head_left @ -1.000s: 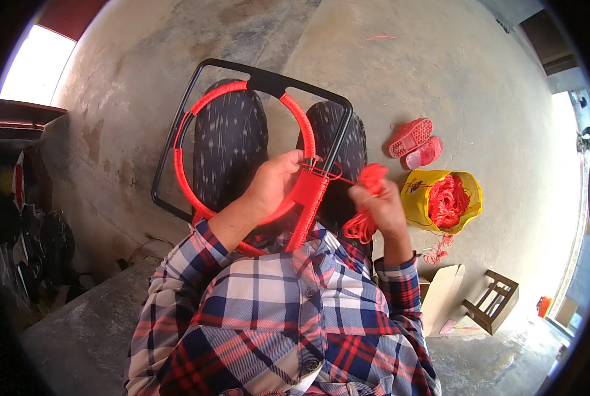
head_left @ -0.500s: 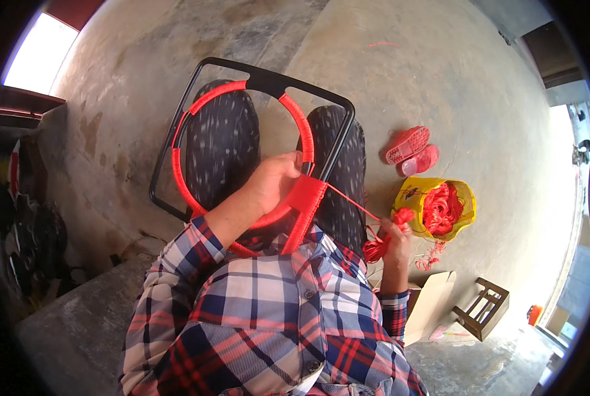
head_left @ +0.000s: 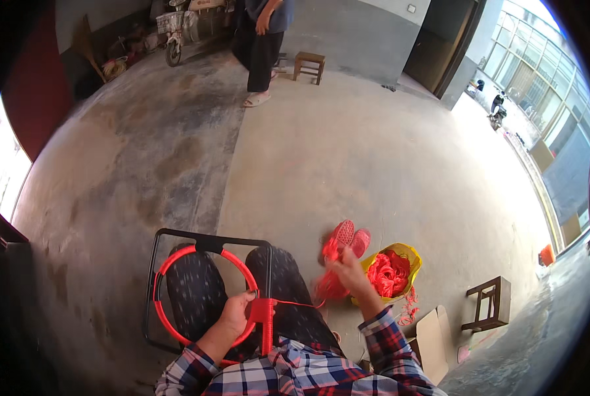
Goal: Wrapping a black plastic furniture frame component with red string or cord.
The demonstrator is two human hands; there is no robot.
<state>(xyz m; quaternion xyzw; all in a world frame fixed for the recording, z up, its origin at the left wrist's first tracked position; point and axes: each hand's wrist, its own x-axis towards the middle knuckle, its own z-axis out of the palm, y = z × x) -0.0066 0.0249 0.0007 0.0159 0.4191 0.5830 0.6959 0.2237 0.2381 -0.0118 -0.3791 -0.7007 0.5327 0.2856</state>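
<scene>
A black metal frame [head_left: 209, 243] with a round inner ring lies across my knees. Red cord wraps most of the ring, and a broad red-wrapped band [head_left: 263, 310] covers its right side. My left hand [head_left: 235, 313] is closed around the ring beside that band. To the right, my raised right hand [head_left: 349, 269] grips a bundle of red cord [head_left: 330, 286], part of it showing above the fingers and part hanging below. A thin strand [head_left: 298, 304] stretches from the wrapped band to this bundle.
Right of my knees stand a yellow bag [head_left: 410, 259] full of red cord and a pair of red sandals [head_left: 343, 233]. Cardboard [head_left: 433, 343] and a wooden stool [head_left: 491, 303] are farther right. Ahead, a person [head_left: 263, 46] stands near another stool [head_left: 309, 65].
My view has tilted up, bringing the person and far wall into sight. My right hand has swung outward and forward with the cord bundle; my left still grips the ring.
</scene>
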